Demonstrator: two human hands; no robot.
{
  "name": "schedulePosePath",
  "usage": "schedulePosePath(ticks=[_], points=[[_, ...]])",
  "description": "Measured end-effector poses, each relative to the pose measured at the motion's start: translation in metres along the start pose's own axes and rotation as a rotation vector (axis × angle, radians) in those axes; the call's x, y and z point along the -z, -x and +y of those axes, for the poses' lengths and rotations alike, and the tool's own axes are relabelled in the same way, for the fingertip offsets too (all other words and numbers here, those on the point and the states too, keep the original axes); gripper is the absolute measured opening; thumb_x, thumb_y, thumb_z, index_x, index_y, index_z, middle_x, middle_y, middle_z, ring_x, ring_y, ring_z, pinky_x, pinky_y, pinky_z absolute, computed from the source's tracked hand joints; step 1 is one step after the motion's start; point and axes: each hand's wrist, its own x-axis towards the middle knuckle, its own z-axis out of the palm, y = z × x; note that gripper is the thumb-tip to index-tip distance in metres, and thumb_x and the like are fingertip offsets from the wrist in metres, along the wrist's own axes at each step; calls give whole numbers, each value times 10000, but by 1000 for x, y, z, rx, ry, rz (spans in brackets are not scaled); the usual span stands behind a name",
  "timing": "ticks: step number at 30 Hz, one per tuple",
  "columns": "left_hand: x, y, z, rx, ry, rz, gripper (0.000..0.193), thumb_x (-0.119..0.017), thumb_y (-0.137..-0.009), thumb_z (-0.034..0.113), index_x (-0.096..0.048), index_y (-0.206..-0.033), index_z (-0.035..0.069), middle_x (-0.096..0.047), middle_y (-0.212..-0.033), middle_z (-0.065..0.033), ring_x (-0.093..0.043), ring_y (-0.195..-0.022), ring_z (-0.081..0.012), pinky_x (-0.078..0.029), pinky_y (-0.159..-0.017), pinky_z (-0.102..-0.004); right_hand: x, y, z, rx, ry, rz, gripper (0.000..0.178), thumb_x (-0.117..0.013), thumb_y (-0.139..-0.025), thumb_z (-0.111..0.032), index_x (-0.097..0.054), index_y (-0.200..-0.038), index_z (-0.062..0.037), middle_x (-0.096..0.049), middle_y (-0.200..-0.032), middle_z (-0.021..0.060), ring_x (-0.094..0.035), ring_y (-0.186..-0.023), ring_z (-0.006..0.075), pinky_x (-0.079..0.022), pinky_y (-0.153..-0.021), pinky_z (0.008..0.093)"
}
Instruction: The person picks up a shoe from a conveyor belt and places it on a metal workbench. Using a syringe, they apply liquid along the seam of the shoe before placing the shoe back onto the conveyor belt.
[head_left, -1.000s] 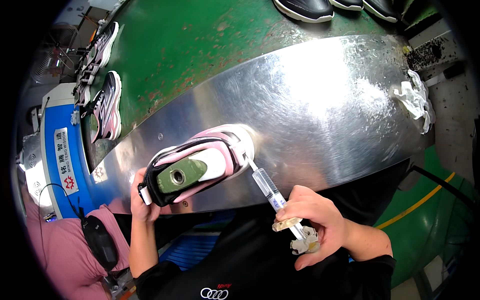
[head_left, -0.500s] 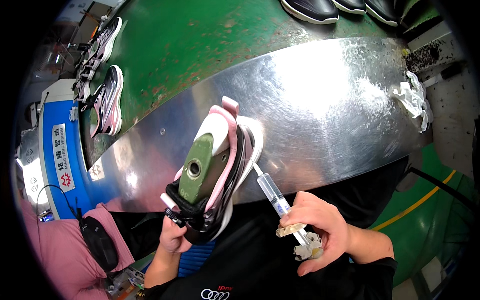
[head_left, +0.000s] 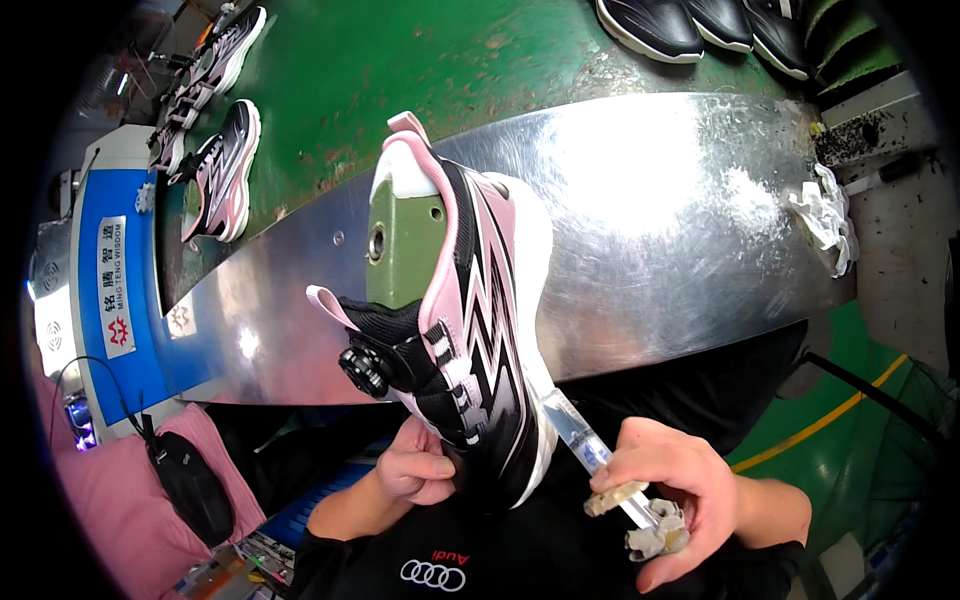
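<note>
A black, pink and white sports shoe is tilted up in front of me with its side showing. Inside it sits a green shoe last with a round hole. My left hand grips the shoe near the toe, fingers closed, partly hidden behind it. A clear syringe is in my right hand, the thumb and fingers closed about its flange and plunger end, which are wrapped in grubby tape. The syringe's tip meets the edge of the white sole; whether it touches is hard to tell.
A metal plate covers the near part of the green bench. More pink-black shoes stand at the far left, black shoes at the far right. Crumpled white paper lies on the right. A person in pink is at lower left.
The shoe has turned so more of its side shows, and it appears larger. My right hand and the syringe have shifted down and right, the tip staying by the sole. My left hand has moved right.
</note>
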Motion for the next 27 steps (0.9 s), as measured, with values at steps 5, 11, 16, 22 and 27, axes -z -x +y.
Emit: schedulePosePath(ticks=[5, 11, 16, 22, 27], points=[[6, -12, -4, 149, 47, -65, 798, -524, -635, -135, -252, -1374, -2, -414, -1330, -193, -386, -1254, -324, -297, -1046, -454, 4, 9, -33, -31, 13, -41, 723, -791, -589, -462, -565, -1042, 54, -643, -925, 116, -482, -655, 222, -361, -607, 332], [-10, -47, -18, 276, 75, -225, 642, -519, -729, -135, -355, -1330, 17, -461, -1299, -153, -423, -1231, -284, -324, -1037, -400, 6, 24, -61, -99, 93, -37, 650, -780, -581, -505, -617, -952, 4, -611, -883, 108, -488, -649, 236, -355, -592, 334], [-16, -73, -25, 394, 77, -328, 484, -536, -793, -101, -450, -1255, 17, -510, -1243, -138, -470, -1183, -264, -356, -1021, -404, 5, 37, -86, -99, 183, 2, 643, -773, -587, -517, -619, -947, -7, -617, -882, 108, -499, -653, 237, -352, -597, 346], [-22, -99, -38, 360, 9, -370, 356, -569, -822, -34, -532, -1172, 22, -561, -1181, -119, -501, -1147, -241, -381, -1009, -389, 8, 47, -94, -56, 295, 26, 607, -783, -592, -484, -621, -937, -12, -624, -877, 103, -540, -687, 246, -356, -615, 349], [-25, -116, -46, 349, 2, -357, 319, -567, -829, -29, -556, -1139, 44, -577, -1157, -104, -519, -1125, -223, -393, -1010, -395, 8, 54, -94, -55, 366, 76, 589, -799, -576, -457, -622, -936, -25, -630, -838, 80, -582, -699, 242, -352, -652, 336]])
